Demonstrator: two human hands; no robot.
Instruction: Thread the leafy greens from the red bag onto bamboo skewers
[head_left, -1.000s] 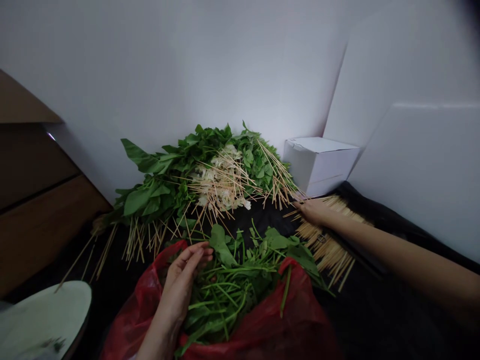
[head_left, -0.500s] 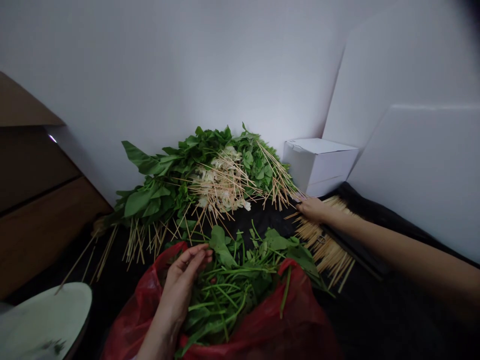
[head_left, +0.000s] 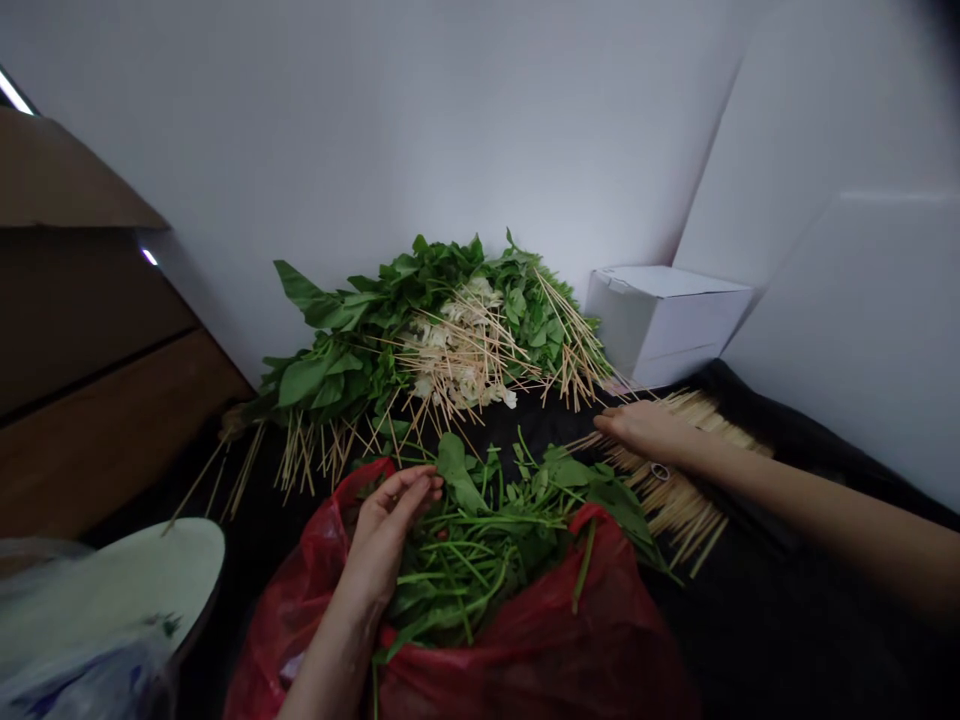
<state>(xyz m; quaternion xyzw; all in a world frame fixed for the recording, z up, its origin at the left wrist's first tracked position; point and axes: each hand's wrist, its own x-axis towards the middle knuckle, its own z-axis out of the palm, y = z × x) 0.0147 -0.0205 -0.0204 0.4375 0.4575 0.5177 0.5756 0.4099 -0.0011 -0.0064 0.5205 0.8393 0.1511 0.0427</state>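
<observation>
- Neither hand closes on anything. The person's left hand (head_left: 390, 530) is half open, its fingers spread and lightly curled just above the greens. The right hand (head_left: 649, 432) lies outstretched and palm down, its fingers nearly together, at the pale skewers, pinching nothing that can be seen.
- A mass of thin green leafy stems (head_left: 480, 560) sits in the mouth of a crinkled red plastic bag (head_left: 300, 590), directly in front of the person and just right of the left hand. The stems lie roughly sideways, slanting across the opening, with broad leaves reaching toward the far heap.
- Thin pale wooden skewers (head_left: 675, 505) lie fanned on a black cloth (head_left: 795, 570) under and beyond the right hand, their long axis running diagonally across the right of the view.
- Compared with a moment earlier, the whole scene sits slightly further right in view, while both hands keep much the same shape and place among the things.
- Beyond them, a heap of dark green leaves (head_left: 360, 340) crossed by skewers leans against a white wall (head_left: 420, 130), beside a white cardboard box (head_left: 664, 325).
</observation>
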